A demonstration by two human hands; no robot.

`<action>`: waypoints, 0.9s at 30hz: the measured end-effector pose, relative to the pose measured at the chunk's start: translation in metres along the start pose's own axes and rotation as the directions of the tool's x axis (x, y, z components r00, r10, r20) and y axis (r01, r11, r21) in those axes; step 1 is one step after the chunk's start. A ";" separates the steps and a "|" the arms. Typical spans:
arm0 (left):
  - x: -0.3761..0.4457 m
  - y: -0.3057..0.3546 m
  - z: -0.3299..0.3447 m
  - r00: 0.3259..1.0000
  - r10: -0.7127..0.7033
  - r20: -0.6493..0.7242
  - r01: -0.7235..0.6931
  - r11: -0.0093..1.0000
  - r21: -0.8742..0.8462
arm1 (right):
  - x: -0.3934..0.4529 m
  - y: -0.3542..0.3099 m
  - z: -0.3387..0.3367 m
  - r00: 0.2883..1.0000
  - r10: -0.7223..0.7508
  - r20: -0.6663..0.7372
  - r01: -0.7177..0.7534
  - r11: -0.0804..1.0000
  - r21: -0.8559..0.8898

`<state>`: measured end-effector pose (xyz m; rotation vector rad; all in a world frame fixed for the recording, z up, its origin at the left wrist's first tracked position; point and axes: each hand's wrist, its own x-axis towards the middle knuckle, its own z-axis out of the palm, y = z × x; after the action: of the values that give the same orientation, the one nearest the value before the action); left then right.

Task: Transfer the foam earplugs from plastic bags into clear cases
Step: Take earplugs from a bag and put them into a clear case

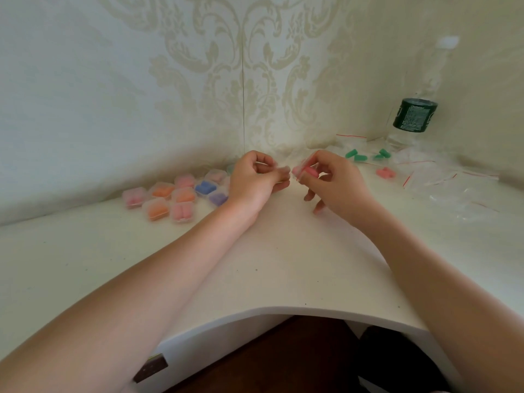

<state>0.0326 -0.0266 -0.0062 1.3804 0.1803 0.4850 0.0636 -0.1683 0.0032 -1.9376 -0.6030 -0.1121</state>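
Nearby, filled cases (181, 194), loose bags (442, 177), a bottle (415, 114)

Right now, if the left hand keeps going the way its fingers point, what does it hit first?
The left hand points rightward at the pink earplugs in the small bag pinched by the right hand. It would probably meet those first; the gap looks tiny, though depth is unclear.

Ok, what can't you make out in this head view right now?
- Left hand: curled fingers hide what it pinches.
- Small bag in right hand: fingers and blur hide its pink contents' count.
- Clear cases: left hand covers the far ones.
- Water bottle: top washed out.
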 end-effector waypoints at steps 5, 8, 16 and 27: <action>0.000 -0.003 0.003 0.998 0.048 -0.046 -0.045 0.997 0.060 | -0.001 -0.003 0.003 0.963 0.188 0.195 -0.222 0.959 0.174; 0.002 -0.004 0.002 0.993 0.086 -0.078 -0.079 0.993 0.086 | 0.000 -0.003 0.003 0.947 0.238 0.216 -0.298 0.903 0.310; -0.001 0.000 0.002 0.999 0.041 0.019 -0.040 0.998 -0.042 | 0.001 -0.007 -0.006 0.846 0.409 0.342 -0.533 0.620 0.576; 0.006 -0.006 -0.005 0.940 0.262 0.218 -0.325 0.880 0.347 | -0.001 -0.004 0.000 0.881 0.346 0.323 -0.469 0.730 0.497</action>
<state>0.0369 -0.0203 -0.0125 1.8354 -0.0816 0.6076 0.0613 -0.1672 0.0063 -1.4538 -0.2731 0.5141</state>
